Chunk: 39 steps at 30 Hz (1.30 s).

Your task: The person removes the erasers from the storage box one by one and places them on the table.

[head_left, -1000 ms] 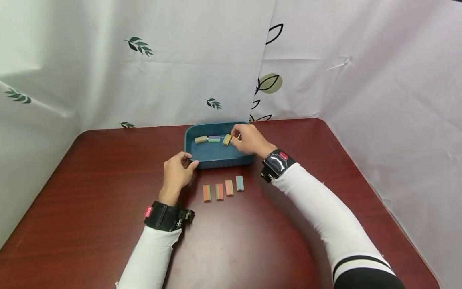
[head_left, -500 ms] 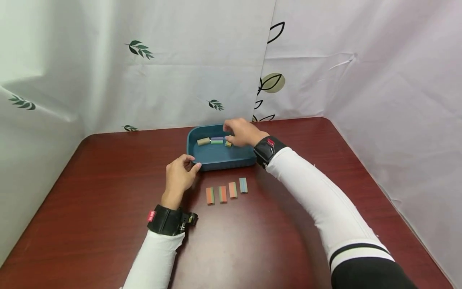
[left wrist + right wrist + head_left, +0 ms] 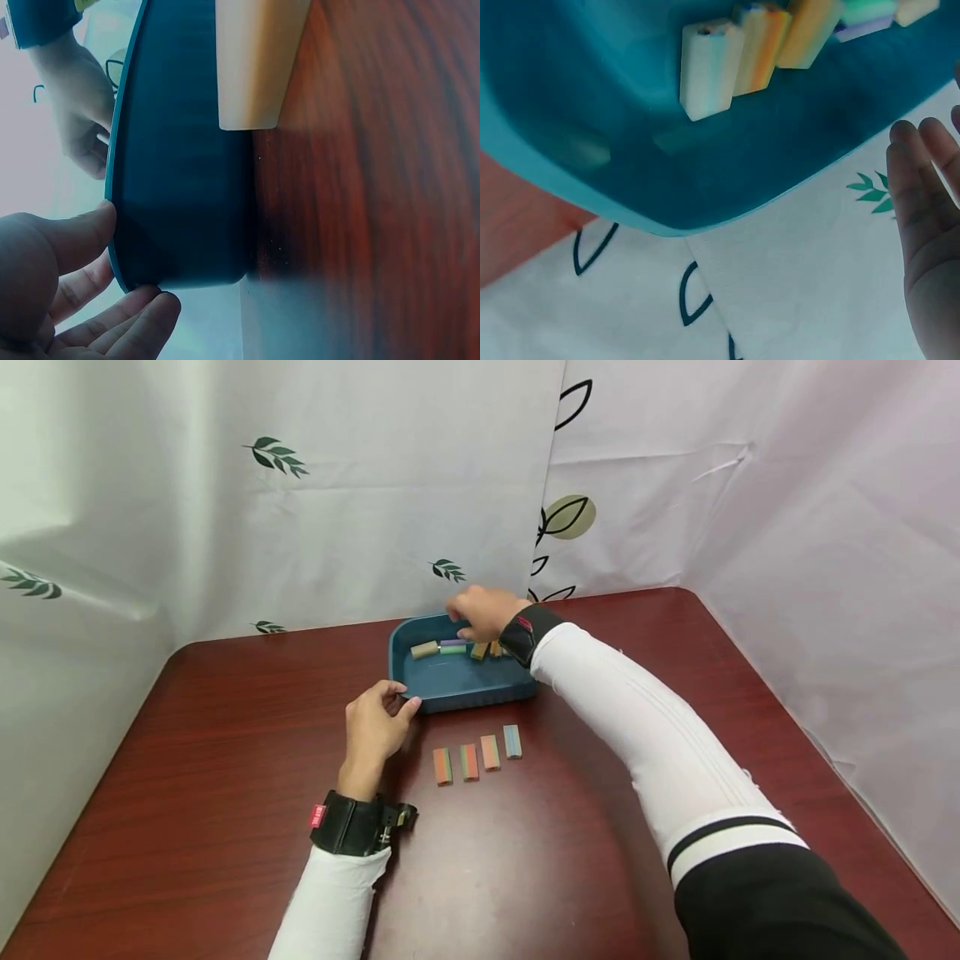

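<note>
Shifted leftward and farther over the blue tray (image 3: 480,699) since the earlier head frame: right hand (image 3: 486,612). In tray, roughly in line: beige block (image 3: 424,649), purple-green block (image 3: 453,650), yellow block (image 3: 479,652), orange block (image 3: 495,649). Left hand (image 3: 372,727) at near-left corner. On table (image 3: 187,818), just in front: four striped blocks (image 3: 469,762), set apart, three orange-green, one light blue. Tray's right end partly hidden by wrist strap (image 3: 528,633). Left wrist: thumb and fingers pinching tray rim. Right wrist: white-blue block (image 3: 709,71) in tray, just beside orange block; right fingers straight, apart from blocks.
</note>
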Each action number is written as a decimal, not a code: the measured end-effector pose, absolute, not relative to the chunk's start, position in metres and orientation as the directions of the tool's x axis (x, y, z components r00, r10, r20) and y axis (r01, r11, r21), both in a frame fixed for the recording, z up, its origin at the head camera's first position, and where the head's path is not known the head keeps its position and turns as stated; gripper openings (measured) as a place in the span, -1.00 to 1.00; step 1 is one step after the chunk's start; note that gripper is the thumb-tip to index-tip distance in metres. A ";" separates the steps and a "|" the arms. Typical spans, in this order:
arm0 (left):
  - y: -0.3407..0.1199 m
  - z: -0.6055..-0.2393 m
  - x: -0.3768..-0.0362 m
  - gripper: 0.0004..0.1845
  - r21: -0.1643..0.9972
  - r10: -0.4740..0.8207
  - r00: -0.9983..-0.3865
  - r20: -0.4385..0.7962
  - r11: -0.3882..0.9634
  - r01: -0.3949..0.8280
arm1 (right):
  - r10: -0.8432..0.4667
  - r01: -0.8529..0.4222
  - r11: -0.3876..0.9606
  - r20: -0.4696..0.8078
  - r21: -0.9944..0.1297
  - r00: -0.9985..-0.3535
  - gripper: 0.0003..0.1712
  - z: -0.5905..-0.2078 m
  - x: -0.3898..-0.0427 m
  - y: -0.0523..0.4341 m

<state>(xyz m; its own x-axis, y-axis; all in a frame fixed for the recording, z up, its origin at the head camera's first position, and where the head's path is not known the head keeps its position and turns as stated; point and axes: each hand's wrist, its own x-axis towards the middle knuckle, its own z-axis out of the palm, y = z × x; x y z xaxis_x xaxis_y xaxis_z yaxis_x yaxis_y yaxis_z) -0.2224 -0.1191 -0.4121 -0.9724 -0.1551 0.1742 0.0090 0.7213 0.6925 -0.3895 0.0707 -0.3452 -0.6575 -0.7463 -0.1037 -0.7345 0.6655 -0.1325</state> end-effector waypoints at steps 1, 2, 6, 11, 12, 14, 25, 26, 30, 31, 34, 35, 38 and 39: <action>-0.119 -0.412 -0.221 -0.68 0.691 -0.154 -0.973 0.171 0.723 0.007 | -0.749 -0.741 0.663 -0.110 -0.110 -0.653 -0.70 -0.345 -0.390 0.069; -0.120 -0.411 -0.220 -0.68 0.689 -0.153 -0.974 0.168 0.725 0.005 | -0.750 -0.744 0.661 -0.120 -0.092 -0.651 -0.70 -0.346 -0.390 0.066; -0.119 -0.414 -0.214 -0.68 0.683 -0.145 -0.977 0.155 0.730 0.000 | -0.750 -0.757 0.653 -0.157 -0.023 -0.642 -0.74 -0.356 -0.389 0.059; -0.116 -0.418 -0.207 -0.68 0.681 -0.141 -0.978 0.151 0.732 -0.001 | -0.747 -0.771 0.637 -0.241 0.009 -0.620 -0.77 -0.373 -0.389 0.050; -0.116 -0.418 -0.207 -0.68 0.680 -0.142 -0.978 0.152 0.733 -0.001 | -0.746 -0.773 0.634 -0.253 0.014 -0.616 -0.77 -0.376 -0.390 0.048; -0.115 -0.418 -0.205 -0.68 0.678 -0.144 -0.977 0.154 0.735 -0.002 | -0.740 -0.776 0.630 -0.279 0.030 -0.612 -0.75 -0.380 -0.389 0.045; -0.111 -0.421 -0.204 -0.69 0.673 -0.154 -0.976 0.153 0.739 -0.011 | -0.750 -0.798 0.581 -0.276 0.159 -0.601 -0.65 -0.401 -0.391 0.039; -0.111 -0.421 -0.204 -0.69 0.672 -0.155 -0.976 0.155 0.740 -0.011 | -0.753 -0.801 0.576 -0.273 0.167 -0.598 -0.63 -0.403 -0.391 0.038; -0.110 -0.421 -0.206 -0.69 0.670 -0.154 -0.974 0.164 0.742 -0.004 | -0.753 -0.800 0.569 -0.270 0.190 -0.600 -0.68 -0.406 -0.393 0.039; -0.109 -0.421 -0.206 -0.69 0.670 -0.153 -0.974 0.168 0.742 0.000 | -0.751 -0.798 0.573 -0.269 0.190 -0.603 -0.71 -0.407 -0.393 0.039; -0.107 -0.421 -0.208 -0.70 0.674 -0.143 -0.973 0.181 0.739 0.016 | -0.745 -0.790 0.581 -0.260 0.198 -0.614 -0.77 -0.408 -0.395 0.042; -0.106 -0.421 -0.209 -0.70 0.674 -0.141 -0.973 0.185 0.738 0.021 | -0.747 -0.789 0.580 -0.254 0.204 -0.614 -0.77 -0.408 -0.395 0.043; -0.105 -0.421 -0.211 -0.71 0.677 -0.142 -0.972 0.186 0.736 0.022 | -0.757 -0.793 0.570 -0.237 0.216 -0.609 -0.74 -0.409 -0.395 0.045; -0.105 -0.421 -0.211 -0.71 0.677 -0.143 -0.972 0.186 0.736 0.021 | -0.761 -0.794 0.567 -0.230 0.219 -0.607 -0.73 -0.409 -0.395 0.046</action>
